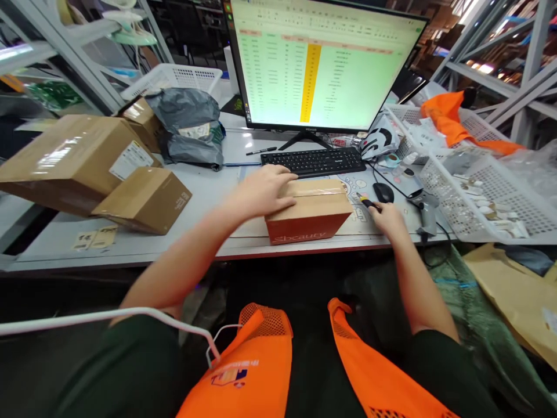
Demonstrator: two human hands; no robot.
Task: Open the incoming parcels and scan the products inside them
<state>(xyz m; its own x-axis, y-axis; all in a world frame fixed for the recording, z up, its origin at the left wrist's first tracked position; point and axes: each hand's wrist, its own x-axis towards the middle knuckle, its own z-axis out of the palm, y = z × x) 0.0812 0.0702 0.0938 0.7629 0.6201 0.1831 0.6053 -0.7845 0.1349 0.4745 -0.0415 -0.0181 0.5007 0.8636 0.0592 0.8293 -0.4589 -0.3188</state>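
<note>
A taped cardboard box (310,212) with a red-brown printed front stands near the desk's front edge. My left hand (268,190) grips its left end, with the thumb on the top and the fingers reaching towards the far edge. To the right of the box, my right hand (388,219) is closed around a yellow-and-black utility knife (368,202). The knife's tip points left, towards the box, and is apart from it. Clear tape runs along the middle of the box's top.
Behind the box are a keyboard (313,162) and a monitor (322,69). A mouse (383,192) and a barcode scanner (429,215) lie to the right, beside white baskets (491,191). On the left are cardboard boxes (143,200) and a grey plastic parcel (187,125).
</note>
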